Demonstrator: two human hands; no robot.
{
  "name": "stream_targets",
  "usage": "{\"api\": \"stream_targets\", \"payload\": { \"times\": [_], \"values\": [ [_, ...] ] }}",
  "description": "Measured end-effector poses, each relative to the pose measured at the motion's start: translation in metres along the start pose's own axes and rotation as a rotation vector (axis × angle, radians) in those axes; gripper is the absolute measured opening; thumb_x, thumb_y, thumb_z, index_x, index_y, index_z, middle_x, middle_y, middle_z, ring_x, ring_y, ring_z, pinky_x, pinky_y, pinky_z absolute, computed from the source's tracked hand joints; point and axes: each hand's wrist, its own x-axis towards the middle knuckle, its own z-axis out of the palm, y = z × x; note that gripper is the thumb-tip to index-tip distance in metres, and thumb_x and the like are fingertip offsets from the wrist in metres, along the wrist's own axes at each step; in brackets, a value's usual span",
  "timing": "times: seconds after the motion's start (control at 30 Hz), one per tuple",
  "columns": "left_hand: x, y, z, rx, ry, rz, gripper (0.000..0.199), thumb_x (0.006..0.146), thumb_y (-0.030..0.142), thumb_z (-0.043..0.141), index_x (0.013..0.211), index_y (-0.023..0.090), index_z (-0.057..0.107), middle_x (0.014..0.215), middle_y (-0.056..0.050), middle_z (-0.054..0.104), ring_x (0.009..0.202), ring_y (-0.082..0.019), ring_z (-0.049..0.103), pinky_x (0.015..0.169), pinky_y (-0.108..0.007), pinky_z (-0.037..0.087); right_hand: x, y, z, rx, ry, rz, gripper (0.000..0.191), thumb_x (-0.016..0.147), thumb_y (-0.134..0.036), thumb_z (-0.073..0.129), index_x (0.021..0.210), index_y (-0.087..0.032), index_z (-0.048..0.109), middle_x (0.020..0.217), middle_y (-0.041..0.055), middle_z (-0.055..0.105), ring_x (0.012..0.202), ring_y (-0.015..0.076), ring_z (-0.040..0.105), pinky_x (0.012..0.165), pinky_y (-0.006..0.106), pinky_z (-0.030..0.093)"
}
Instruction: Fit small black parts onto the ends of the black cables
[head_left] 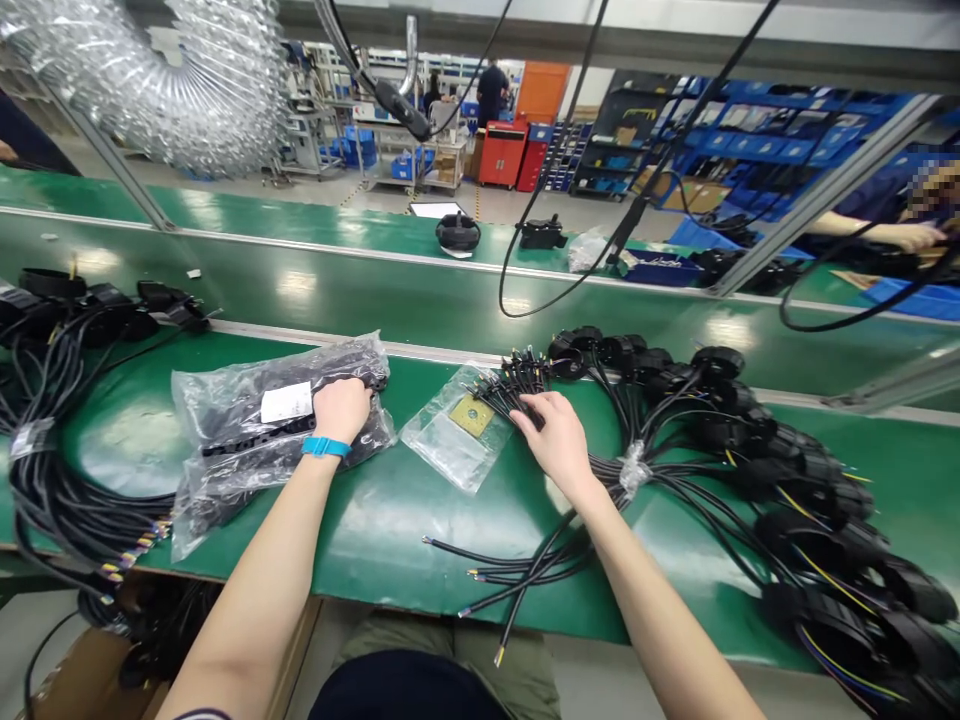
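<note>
My left hand [341, 410] grips the top of a clear plastic bag [247, 440] stuffed with coiled black cables, and a white label [286, 402] sits beside my thumb. A blue wristband [325, 447] circles that wrist. My right hand [551, 435] rests on the stripped wire ends of a large black cable bundle [720, 480], its fingers over the thin wires. Round black connectors fan out across the bundle. Between my hands lies a flat clear bag [450, 425] holding a small yellowish card [472, 415]. Loose cable ends [510, 575] lie below my right hand.
Another black cable bundle [67, 470] lies at the green belt's [390, 540] left. A raised green belt [300, 235] behind carries black parts. A co-worker's forearm [877, 230] reaches in at the right. Black overhead cables [555, 220] hang in front, and a cardboard box [82, 680] sits below left.
</note>
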Motion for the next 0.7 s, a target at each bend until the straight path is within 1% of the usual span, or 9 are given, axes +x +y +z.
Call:
{"api": "stream_targets", "payload": {
  "times": [0.07, 0.13, 0.2, 0.27, 0.33, 0.4, 0.53, 0.6, 0.7],
  "values": [
    [0.0, -0.001, 0.0, -0.01, -0.017, 0.013, 0.033, 0.09, 0.04, 0.048, 0.084, 0.014, 0.067, 0.085, -0.012, 0.064, 0.088, -0.034, 0.061, 0.073, -0.041, 0.045, -0.02, -0.018, -0.019, 0.126, -0.166, -0.031, 0.032, 0.089, -0.041, 0.06, 0.109, -0.017, 0.065, 0.105, 0.0059, 0.057, 0.098, 0.0162, 0.052, 0.088, 0.03, 0.041],
    [-0.001, 0.0, 0.0, -0.011, 0.008, 0.03, 0.031, 0.089, 0.041, 0.049, 0.085, 0.016, 0.067, 0.088, -0.01, 0.062, 0.089, -0.033, 0.06, 0.072, -0.041, 0.045, -0.043, -0.034, -0.037, 0.232, -0.439, -0.059, 0.03, 0.087, -0.044, 0.062, 0.106, -0.021, 0.065, 0.105, 0.0027, 0.056, 0.097, 0.0135, 0.052, 0.086, 0.027, 0.041],
    [-0.003, 0.001, -0.001, -0.005, 0.065, 0.054, 0.027, 0.087, 0.039, 0.052, 0.088, 0.016, 0.066, 0.094, -0.01, 0.06, 0.092, -0.031, 0.058, 0.07, -0.039, 0.045, -0.064, -0.045, -0.05, 0.259, -0.717, -0.084, 0.031, 0.081, -0.045, 0.068, 0.103, -0.023, 0.065, 0.103, 0.0003, 0.056, 0.097, 0.0133, 0.051, 0.085, 0.027, 0.039],
    [-0.005, 0.002, -0.002, 0.001, 0.115, 0.068, 0.024, 0.085, 0.037, 0.054, 0.088, 0.016, 0.064, 0.096, -0.01, 0.057, 0.095, -0.03, 0.056, 0.068, -0.037, 0.044, -0.08, -0.05, -0.057, 0.272, -0.873, -0.083, 0.026, 0.077, -0.039, 0.073, 0.095, -0.023, 0.064, 0.098, -0.0011, 0.055, 0.094, 0.0131, 0.05, 0.083, 0.026, 0.038],
    [-0.006, 0.004, -0.003, 0.0, 0.156, 0.072, 0.02, 0.083, 0.035, 0.054, 0.084, 0.016, 0.06, 0.095, -0.01, 0.057, 0.094, -0.029, 0.056, 0.066, -0.036, 0.042, -0.091, -0.05, -0.057, 0.286, -0.896, -0.096, 0.017, 0.08, -0.033, 0.071, 0.088, -0.021, 0.062, 0.092, -0.0015, 0.055, 0.09, 0.0129, 0.049, 0.082, 0.026, 0.036],
    [-0.006, 0.005, -0.005, -0.023, 0.195, 0.062, 0.018, 0.082, 0.035, 0.054, 0.083, 0.016, 0.056, 0.092, -0.008, 0.059, 0.09, -0.028, 0.057, 0.064, -0.035, 0.039, -0.097, -0.048, -0.054, 0.309, -0.859, -0.13, 0.011, 0.087, -0.029, 0.064, 0.085, -0.019, 0.059, 0.088, -0.0014, 0.055, 0.088, 0.0125, 0.048, 0.082, 0.026, 0.035],
    [-0.006, 0.007, -0.009, -0.112, 0.228, -0.003, 0.017, 0.081, 0.035, 0.053, 0.084, 0.018, 0.052, 0.079, -0.005, 0.06, 0.079, -0.029, 0.059, 0.059, -0.034, 0.032, -0.098, -0.046, -0.049, 0.312, -0.799, -0.175, 0.015, 0.094, -0.026, 0.051, 0.084, -0.016, 0.054, 0.085, -0.0005, 0.055, 0.083, 0.0121, 0.048, 0.077, 0.026, 0.035],
    [-0.006, 0.007, -0.01, -0.143, 0.255, -0.028, 0.018, 0.082, 0.036, 0.053, 0.089, 0.019, 0.052, 0.078, -0.004, 0.06, 0.077, -0.028, 0.059, 0.058, -0.034, 0.03, -0.097, -0.047, -0.051, 0.289, -0.783, -0.174, 0.015, 0.096, -0.027, 0.049, 0.086, -0.016, 0.053, 0.086, -0.0007, 0.056, 0.082, 0.0121, 0.048, 0.075, 0.026, 0.035],
    [-0.008, 0.007, -0.01, -0.149, 0.311, -0.007, 0.024, 0.086, 0.034, 0.048, 0.106, 0.022, 0.055, 0.089, -0.004, 0.063, 0.083, -0.028, 0.06, 0.059, -0.034, 0.032, -0.095, -0.043, -0.061, 0.244, -0.766, -0.152, 0.016, 0.091, -0.034, 0.059, 0.093, -0.018, 0.056, 0.091, -0.0011, 0.057, 0.088, 0.0127, 0.05, 0.08, 0.026, 0.036]
  ]
}}
